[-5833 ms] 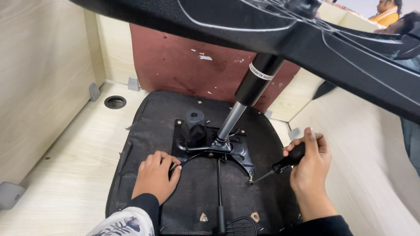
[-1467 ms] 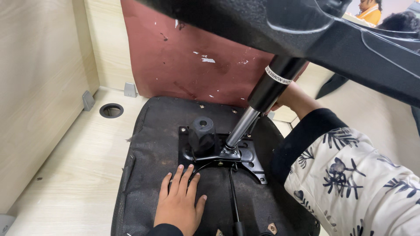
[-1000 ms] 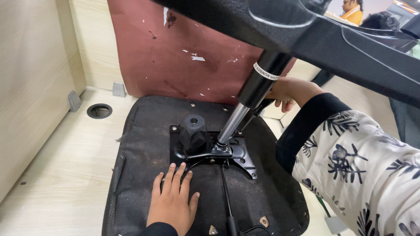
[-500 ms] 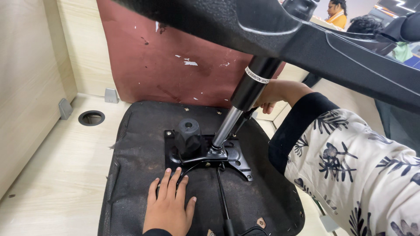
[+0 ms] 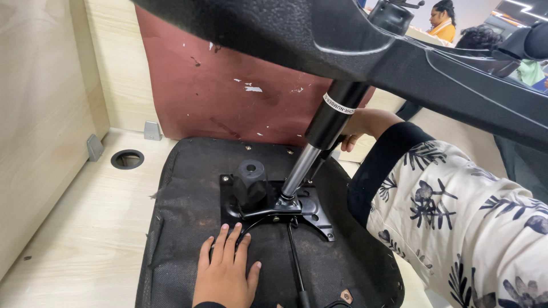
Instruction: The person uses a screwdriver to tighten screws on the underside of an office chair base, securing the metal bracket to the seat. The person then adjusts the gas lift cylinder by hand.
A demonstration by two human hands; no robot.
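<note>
An office chair lies upside down on a light wooden desk (image 5: 85,228). Its black fabric seat underside (image 5: 182,228) faces up. A black metal mechanism plate (image 5: 317,208) with a round knob (image 5: 252,178) is bolted to it. A gas cylinder (image 5: 334,117) slants up from the plate to the black chair base (image 5: 445,74) overhead. My left hand (image 5: 225,274) rests flat and open on the seat, just below the plate, holding nothing. My right hand (image 5: 358,126) reaches behind the cylinder, partly hidden by it. Its grip cannot be made out. A thin lever rod (image 5: 294,259) runs down from the plate.
A worn maroon panel (image 5: 228,97) stands behind the seat. A round cable hole (image 5: 127,159) and two metal brackets (image 5: 95,147) (image 5: 152,130) sit at the desk's left rear, by wooden side walls. Other people (image 5: 442,14) are at the far upper right.
Several seconds ago my right hand held a screwdriver at the plate; since then it has reached behind the cylinder and stayed there. My left hand stays flat on the seat. The view shifted slightly.
</note>
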